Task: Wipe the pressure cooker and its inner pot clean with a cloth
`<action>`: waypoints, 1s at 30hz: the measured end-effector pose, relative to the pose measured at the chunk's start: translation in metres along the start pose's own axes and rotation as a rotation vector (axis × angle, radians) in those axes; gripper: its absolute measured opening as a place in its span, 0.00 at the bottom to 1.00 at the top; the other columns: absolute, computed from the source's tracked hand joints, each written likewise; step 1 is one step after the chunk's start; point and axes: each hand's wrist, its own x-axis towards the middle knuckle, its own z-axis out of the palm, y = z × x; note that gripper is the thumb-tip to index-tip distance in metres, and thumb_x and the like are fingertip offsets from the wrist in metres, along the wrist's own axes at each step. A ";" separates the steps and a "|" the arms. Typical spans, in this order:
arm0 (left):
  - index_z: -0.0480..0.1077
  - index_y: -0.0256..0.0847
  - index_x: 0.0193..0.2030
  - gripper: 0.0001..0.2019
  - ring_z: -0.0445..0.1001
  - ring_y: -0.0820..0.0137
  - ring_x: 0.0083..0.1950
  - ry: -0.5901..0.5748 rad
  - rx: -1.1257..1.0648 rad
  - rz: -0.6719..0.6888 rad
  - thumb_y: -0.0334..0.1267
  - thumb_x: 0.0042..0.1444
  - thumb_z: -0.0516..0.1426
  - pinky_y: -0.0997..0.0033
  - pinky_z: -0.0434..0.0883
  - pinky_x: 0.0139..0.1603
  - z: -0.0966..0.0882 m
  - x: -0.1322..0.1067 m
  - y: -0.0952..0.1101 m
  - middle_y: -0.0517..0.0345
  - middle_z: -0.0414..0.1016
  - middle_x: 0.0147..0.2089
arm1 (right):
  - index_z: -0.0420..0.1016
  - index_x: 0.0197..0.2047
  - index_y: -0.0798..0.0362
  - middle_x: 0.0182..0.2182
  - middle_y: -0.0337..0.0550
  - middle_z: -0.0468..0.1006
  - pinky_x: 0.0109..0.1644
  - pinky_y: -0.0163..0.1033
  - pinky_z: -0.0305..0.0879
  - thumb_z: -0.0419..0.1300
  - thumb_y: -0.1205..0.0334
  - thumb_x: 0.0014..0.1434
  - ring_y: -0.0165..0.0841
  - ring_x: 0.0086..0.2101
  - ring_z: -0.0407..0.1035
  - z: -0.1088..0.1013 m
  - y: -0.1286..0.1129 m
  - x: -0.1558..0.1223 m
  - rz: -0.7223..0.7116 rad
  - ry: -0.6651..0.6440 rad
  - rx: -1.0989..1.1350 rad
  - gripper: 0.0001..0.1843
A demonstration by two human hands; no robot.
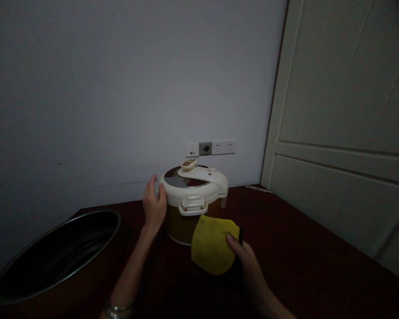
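Observation:
A white-lidded electric pressure cooker (194, 190) with a dark greenish-gold body stands on the dark red table. My left hand (154, 204) is at the left side of its lid, fingers apart and holding nothing; I cannot tell whether it touches the cooker. In front of the cooker, my right hand (244, 252) grips a folded yellow cloth (214, 246), thumb on top. The cloth covers the lower right part of the cooker's body from view. The cooker's lid is on, with its handle facing me.
A large dark pan (66, 274) with a metal rim sits at the left. On the wall behind the cooker are several power sockets (223, 147). A pale panelled door (339, 133) stands on the right. A thin strip (258, 189) lies at the table's back edge.

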 end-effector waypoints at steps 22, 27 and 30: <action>0.70 0.34 0.44 0.18 0.75 0.65 0.40 -0.114 0.107 -0.360 0.36 0.46 0.54 0.71 0.71 0.36 -0.064 0.072 -0.026 0.49 0.76 0.41 | 0.73 0.44 0.52 0.34 0.48 0.77 0.31 0.40 0.70 0.60 0.45 0.53 0.37 0.31 0.72 -0.048 -0.022 0.033 -0.280 -0.362 -0.429 0.21; 0.73 0.36 0.36 0.15 0.74 0.68 0.31 -0.432 -0.088 -0.426 0.45 0.53 0.52 0.72 0.70 0.30 -0.011 0.062 -0.053 0.52 0.77 0.31 | 0.72 0.45 0.52 0.31 0.47 0.77 0.30 0.40 0.70 0.60 0.45 0.52 0.37 0.29 0.72 -0.058 -0.016 0.029 -0.240 -0.311 -0.407 0.23; 0.73 0.36 0.38 0.18 0.74 0.67 0.33 -0.350 -0.174 -0.437 0.49 0.55 0.50 0.71 0.71 0.31 -0.001 0.039 -0.048 0.51 0.77 0.33 | 0.71 0.45 0.52 0.30 0.46 0.77 0.30 0.40 0.69 0.60 0.44 0.52 0.37 0.29 0.72 -0.062 -0.014 0.026 -0.225 -0.297 -0.406 0.23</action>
